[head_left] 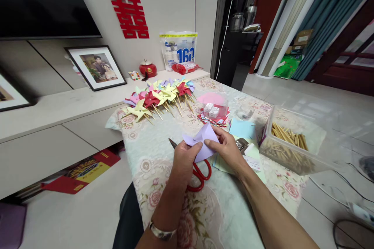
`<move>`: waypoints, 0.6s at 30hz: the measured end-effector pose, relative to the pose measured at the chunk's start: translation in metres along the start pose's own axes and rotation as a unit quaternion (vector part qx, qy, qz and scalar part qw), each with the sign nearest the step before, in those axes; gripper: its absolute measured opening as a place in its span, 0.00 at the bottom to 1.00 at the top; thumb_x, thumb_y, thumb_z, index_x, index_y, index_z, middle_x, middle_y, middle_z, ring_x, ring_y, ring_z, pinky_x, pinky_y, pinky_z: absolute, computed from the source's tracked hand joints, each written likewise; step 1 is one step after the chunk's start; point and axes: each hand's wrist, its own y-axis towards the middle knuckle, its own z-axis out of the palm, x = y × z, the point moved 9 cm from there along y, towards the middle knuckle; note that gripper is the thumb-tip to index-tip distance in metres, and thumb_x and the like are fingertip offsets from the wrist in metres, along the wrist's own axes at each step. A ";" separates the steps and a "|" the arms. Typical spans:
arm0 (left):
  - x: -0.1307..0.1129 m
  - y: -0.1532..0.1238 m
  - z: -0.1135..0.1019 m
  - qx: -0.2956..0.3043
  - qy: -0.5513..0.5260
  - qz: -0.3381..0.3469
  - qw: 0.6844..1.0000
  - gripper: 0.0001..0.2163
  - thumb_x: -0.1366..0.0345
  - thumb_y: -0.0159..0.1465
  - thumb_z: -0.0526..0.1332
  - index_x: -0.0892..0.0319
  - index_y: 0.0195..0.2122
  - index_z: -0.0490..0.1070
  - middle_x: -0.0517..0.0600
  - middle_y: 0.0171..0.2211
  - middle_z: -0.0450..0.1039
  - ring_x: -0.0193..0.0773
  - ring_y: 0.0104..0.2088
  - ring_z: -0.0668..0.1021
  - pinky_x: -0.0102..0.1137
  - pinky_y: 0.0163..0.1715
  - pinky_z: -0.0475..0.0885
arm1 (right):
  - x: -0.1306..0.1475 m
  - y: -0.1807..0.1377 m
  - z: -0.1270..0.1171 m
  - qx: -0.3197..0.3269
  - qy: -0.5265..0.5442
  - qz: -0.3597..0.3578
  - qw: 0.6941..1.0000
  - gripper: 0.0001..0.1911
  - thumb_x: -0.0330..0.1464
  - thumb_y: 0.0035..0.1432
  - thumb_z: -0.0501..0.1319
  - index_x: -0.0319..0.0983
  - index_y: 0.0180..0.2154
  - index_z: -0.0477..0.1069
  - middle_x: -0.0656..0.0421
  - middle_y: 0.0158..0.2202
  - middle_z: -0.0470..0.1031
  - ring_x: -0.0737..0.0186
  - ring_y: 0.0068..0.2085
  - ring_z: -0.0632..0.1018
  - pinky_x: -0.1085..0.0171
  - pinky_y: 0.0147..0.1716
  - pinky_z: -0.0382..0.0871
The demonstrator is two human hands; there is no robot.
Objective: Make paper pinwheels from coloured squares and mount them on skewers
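A lilac paper square, partly folded with its corners bent inward, is held between both hands above the table. My left hand pinches its left side with thumb and fingers. On the paper's right, my right hand grips the edge, thumb pressed on the front. Red-handled scissors lie beneath the hands, their dark blade poking out to the left. Finished paper pinwheels on sticks lie in a pile farther back. Sheets of blue and green paper are spread beside my right hand.
A clear plastic box of wooden sticks stands at the right edge of the flowered tablecloth. A round clear container rests on red papers. Behind are a red jar, a framed photo and a plastic bag.
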 end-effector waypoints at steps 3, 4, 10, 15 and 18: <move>-0.005 -0.001 0.000 -0.001 -0.014 -0.007 1.000 0.17 0.67 0.48 0.73 0.64 0.40 0.78 0.53 0.33 0.83 0.45 0.35 0.83 0.35 0.41 0.75 | -0.004 0.003 -0.008 -0.003 0.040 0.023 0.999 0.25 0.35 0.51 0.70 0.41 0.52 0.73 0.61 0.33 0.78 0.62 0.33 0.78 0.64 0.33 0.70; -0.007 -0.001 -0.001 -0.002 -0.019 -0.010 1.000 0.16 0.67 0.48 0.72 0.63 0.39 0.78 0.52 0.33 0.83 0.45 0.36 0.83 0.35 0.42 0.75 | -0.003 0.004 -0.011 -0.007 0.044 0.021 0.999 0.26 0.34 0.50 0.71 0.42 0.52 0.74 0.61 0.32 0.77 0.64 0.31 0.77 0.65 0.32 0.69; -0.010 0.001 -0.004 0.013 -0.027 -0.030 0.999 0.12 0.66 0.48 0.72 0.61 0.35 0.78 0.51 0.32 0.82 0.45 0.36 0.82 0.34 0.41 0.75 | 0.015 0.003 -0.014 -0.011 -0.015 -0.063 0.998 0.27 0.30 0.47 0.72 0.49 0.51 0.76 0.58 0.46 0.76 0.63 0.39 0.75 0.62 0.38 0.70; -0.010 0.003 -0.008 0.018 -0.032 -0.041 0.999 0.12 0.66 0.48 0.71 0.59 0.34 0.77 0.50 0.32 0.82 0.46 0.38 0.82 0.34 0.40 0.75 | 0.026 -0.001 -0.007 0.030 -0.119 -0.116 0.986 0.14 0.31 0.55 0.69 0.49 0.44 0.80 0.56 0.54 0.73 0.54 0.55 0.72 0.59 0.45 0.70; -0.010 0.003 -0.010 0.007 -0.032 -0.047 0.998 0.12 0.65 0.47 0.71 0.58 0.34 0.78 0.50 0.31 0.82 0.46 0.39 0.82 0.33 0.39 0.75 | 0.027 -0.001 -0.006 0.052 -0.135 -0.121 0.982 0.11 0.31 0.57 0.68 0.49 0.43 0.81 0.56 0.52 0.74 0.53 0.57 0.71 0.57 0.49 0.68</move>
